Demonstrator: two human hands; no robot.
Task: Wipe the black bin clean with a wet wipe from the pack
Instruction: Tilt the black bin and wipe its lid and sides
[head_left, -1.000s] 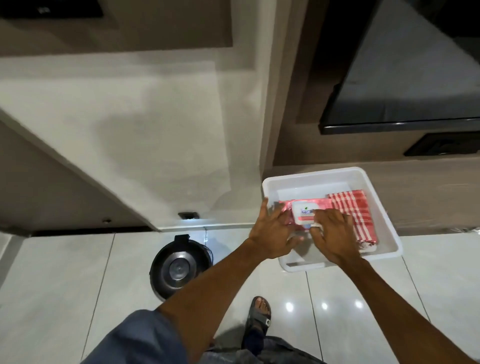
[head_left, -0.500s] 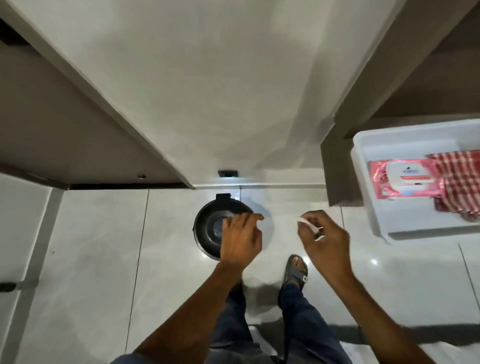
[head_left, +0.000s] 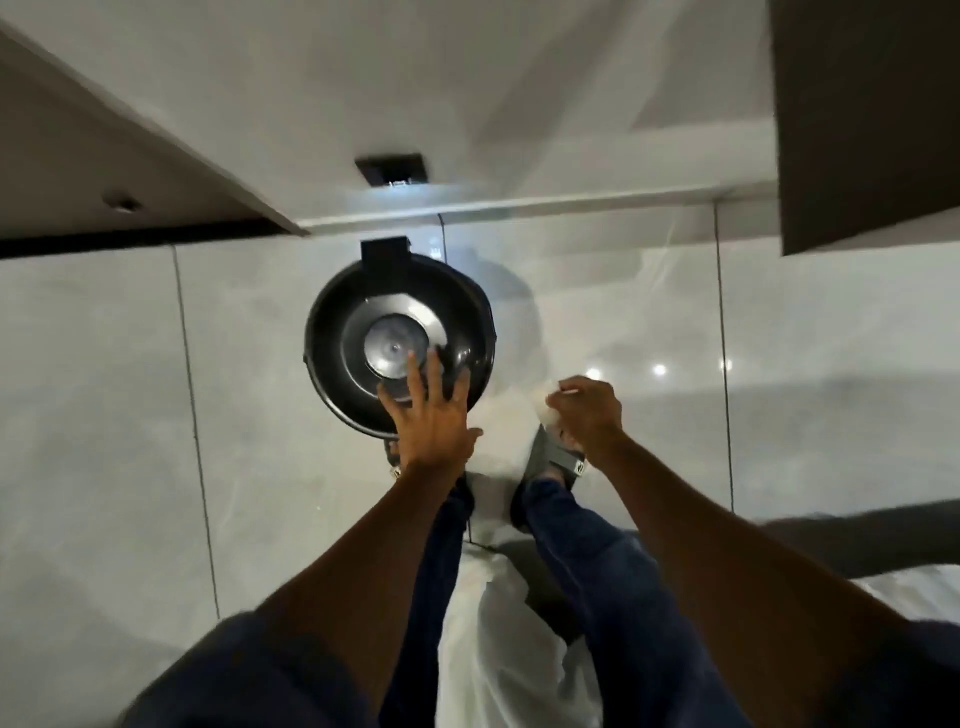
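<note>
Head view shows me the black bin (head_left: 363, 343) on the floor, light and slick-lidded, so I judge my spread left hand (head_left: 434, 421) should steady its rim while my right hand (head_left: 584, 413) pinches the limp wet wipe (head_left: 545, 402).

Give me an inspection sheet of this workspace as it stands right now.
Surface: glossy pale tiled floor with dark grout lines and light reflections.
Job's things: round black bin, lid shut, on the floor near the wall; crumpled white wet wipe in the right hand; the pack is out of view.
Clutter: nothing seen.
Grippers: left hand open, fingers spread over the bin's near rim; right hand closed on the wipe, beside the bin, apart from it.
Cables: nothing seen.
Surroundings: pale wall with a small dark outlet, brown cabinet at right, sandalled foot below.
</note>
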